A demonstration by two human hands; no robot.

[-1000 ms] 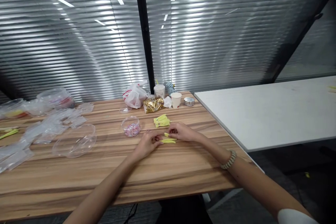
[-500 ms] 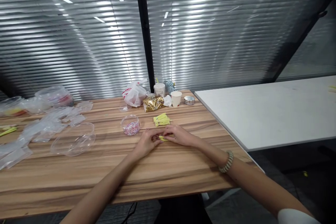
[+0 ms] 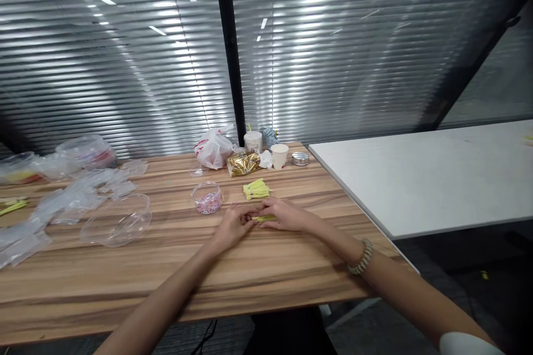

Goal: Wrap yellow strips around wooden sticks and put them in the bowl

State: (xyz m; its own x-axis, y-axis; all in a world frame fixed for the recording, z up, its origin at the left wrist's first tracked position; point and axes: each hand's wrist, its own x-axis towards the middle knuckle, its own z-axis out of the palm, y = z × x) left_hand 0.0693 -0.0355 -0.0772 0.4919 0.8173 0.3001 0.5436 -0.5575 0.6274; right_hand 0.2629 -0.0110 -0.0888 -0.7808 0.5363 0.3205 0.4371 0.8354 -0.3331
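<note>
My left hand is closed in a pinch on the left end of a thin yellow strip, low over the wooden table. Close against it, my right hand bends its fingers round the same strip, which shows between palm and fingers. The fingertips of both hands meet and partly hide the strip. Just beyond them lies a bundle of similar yellow strips. To the left of the bundle stands a round clear tub holding many small pink and purple pieces, perhaps tiny rubber bands.
Clear plastic bags and a clear round lid or bowl lie on the left. At the back are a white plastic bag, gold wrapper, paper cup and silver tin. A white table adjoins on the right.
My right fingers have shifted slightly, and more of the yellow strip now shows, reaching right under that hand. My left hand has barely moved.
</note>
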